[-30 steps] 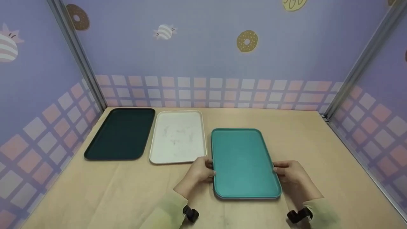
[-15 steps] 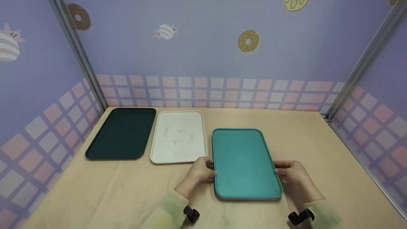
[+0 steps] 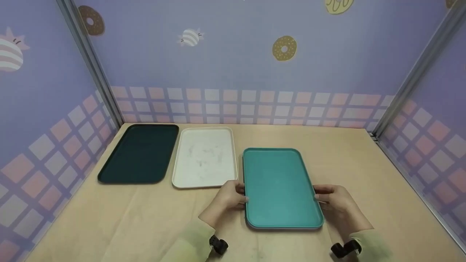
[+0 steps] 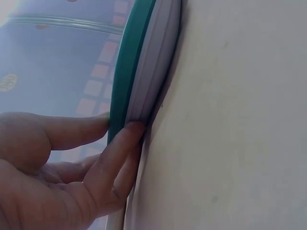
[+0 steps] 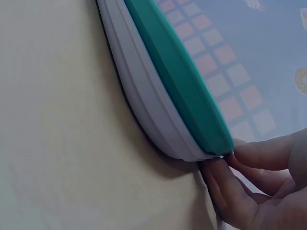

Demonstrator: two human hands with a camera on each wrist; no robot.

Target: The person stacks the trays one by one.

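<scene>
A teal tray [image 3: 281,189] lies on top of pale trays [image 4: 152,62], whose stacked rims show beneath it in the wrist views. My left hand [image 3: 230,194] grips its left edge. In the left wrist view the thumb [image 4: 76,132] is on the teal rim and the fingers bend against the pale rims below. At the right edge my right hand [image 3: 333,196] pinches the teal tray, with the thumb [image 5: 264,152] on its rim and the fingers at the underside. The stack sits low, close over the tabletop. Fingertips under the rims are partly hidden.
To the left, a white tray [image 3: 204,158] with grey smudges lies beside a dark green tray [image 3: 140,154] on the beige tabletop [image 3: 145,222]. Patterned purple walls [image 3: 233,65] enclose the back and both sides, with metal posts [image 3: 407,72] at the corners.
</scene>
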